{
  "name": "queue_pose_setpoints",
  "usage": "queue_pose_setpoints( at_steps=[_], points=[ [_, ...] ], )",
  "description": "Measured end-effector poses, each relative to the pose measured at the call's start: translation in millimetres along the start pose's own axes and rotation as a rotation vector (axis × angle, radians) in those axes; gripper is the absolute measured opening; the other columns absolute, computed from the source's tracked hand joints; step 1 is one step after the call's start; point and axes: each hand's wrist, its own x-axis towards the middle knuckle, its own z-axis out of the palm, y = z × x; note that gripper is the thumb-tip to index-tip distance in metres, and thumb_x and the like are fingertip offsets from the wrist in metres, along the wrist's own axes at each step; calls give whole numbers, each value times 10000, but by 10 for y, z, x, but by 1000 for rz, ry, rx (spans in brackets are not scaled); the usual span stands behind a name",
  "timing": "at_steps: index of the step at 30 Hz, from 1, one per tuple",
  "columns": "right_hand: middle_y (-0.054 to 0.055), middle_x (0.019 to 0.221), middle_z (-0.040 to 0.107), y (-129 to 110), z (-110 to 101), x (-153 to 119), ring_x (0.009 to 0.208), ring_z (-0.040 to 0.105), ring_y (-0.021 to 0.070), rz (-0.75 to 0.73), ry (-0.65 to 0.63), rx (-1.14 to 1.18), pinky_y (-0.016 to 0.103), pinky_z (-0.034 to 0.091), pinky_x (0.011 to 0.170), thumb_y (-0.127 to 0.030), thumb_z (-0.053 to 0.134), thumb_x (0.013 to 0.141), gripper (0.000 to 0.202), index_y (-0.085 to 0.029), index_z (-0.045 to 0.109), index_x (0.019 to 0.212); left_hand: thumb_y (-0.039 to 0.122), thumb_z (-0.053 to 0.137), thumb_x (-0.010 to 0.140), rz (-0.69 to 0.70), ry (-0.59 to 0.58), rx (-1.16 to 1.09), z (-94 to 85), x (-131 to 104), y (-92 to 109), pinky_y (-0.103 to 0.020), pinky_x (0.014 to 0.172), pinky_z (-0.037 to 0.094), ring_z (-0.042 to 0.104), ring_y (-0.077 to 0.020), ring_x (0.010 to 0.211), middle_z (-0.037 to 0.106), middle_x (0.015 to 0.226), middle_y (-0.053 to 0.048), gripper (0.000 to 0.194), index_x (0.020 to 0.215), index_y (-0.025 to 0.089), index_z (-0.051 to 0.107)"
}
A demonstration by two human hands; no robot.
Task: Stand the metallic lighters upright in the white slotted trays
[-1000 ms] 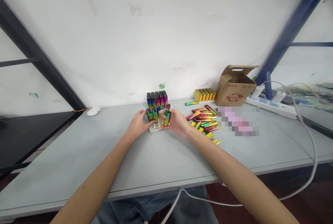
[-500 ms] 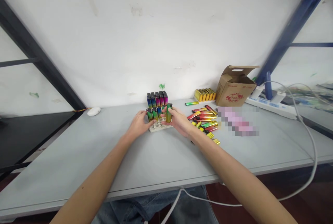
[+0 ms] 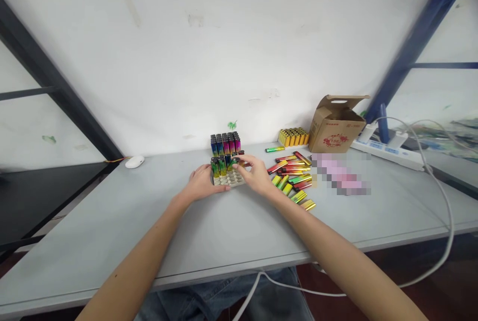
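Observation:
A white tray with rows of holes (image 3: 228, 180) rests on the table, several green and blue lighters (image 3: 218, 166) upright in its rear rows. My left hand (image 3: 199, 184) is closed round its left side, thumb along the front edge. Between the thumb and fingertips of my right hand (image 3: 257, 177) is the dark top of a green lighter (image 3: 235, 161), held upright over the tray's holes; my fingers hide part of it, so I cannot tell how deep it sits. Right of that hand, loose red, green and yellow lighters (image 3: 295, 167) lie in a pile.
Blue and purple lighters (image 3: 226, 144) stand packed behind the tray, against the wall. Yellow lighters fill another holder (image 3: 293, 137) beside an open cardboard box (image 3: 336, 127). A power strip (image 3: 388, 154) with a white cable lies at right; a white mouse (image 3: 135, 161) at left.
My right hand has lowered the green lighter from above into the tray. My left hand has slid its thumb down from the lighters to the tray's front edge.

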Motion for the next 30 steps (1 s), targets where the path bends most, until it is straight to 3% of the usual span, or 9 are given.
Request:
queue_pose_setpoints(
  at_steps=[3,10,13,17,21,30],
  points=[
    [57,982,687,71,27,-3,897,586,218,-18,-34,-69,396,437,931,-236,625,797,204,-260,741,963,733,669,626,3,-56,63,9,24,-51,-441,1011,399,510,-343,1235,616,1251,-123,794,1227,224,568],
    [61,1005,681,207,31,3,908,595,219,-55,-59,-271,400,434,933,-208,579,830,269,-273,717,1050,698,688,651,14,47,50,-57,16,-35,-484,1100,307,383,-356,1356,454,1425,-175,981,1422,204,335],
    [45,980,702,211,39,-1,871,624,207,-81,-41,-303,367,465,864,-213,562,848,329,-284,665,1153,634,678,726,77,248,-48,-156,-28,108,-467,1118,323,302,-341,1416,304,1523,-175,944,1462,204,273],
    [20,883,713,167,61,2,754,636,184,-81,-16,-457,309,484,739,-232,553,867,329,-259,624,1186,468,667,813,258,532,-119,-211,-97,305,-454,1084,390,423,-298,1337,422,1424,-130,616,1340,232,454],
    [11,847,722,138,79,4,647,616,168,-76,-14,-598,279,466,667,-259,553,885,312,-264,650,1182,390,661,828,387,506,-46,-130,-139,385,-477,1065,402,474,-297,1271,473,1373,-121,455,1245,243,553],
    [2,795,732,114,114,-4,659,639,178,-50,1,-680,270,456,657,-280,529,911,310,-271,642,1199,354,630,844,471,468,3,-83,-148,419,-503,1081,367,435,-311,1303,441,1397,-146,472,1292,228,546]
  ],
)
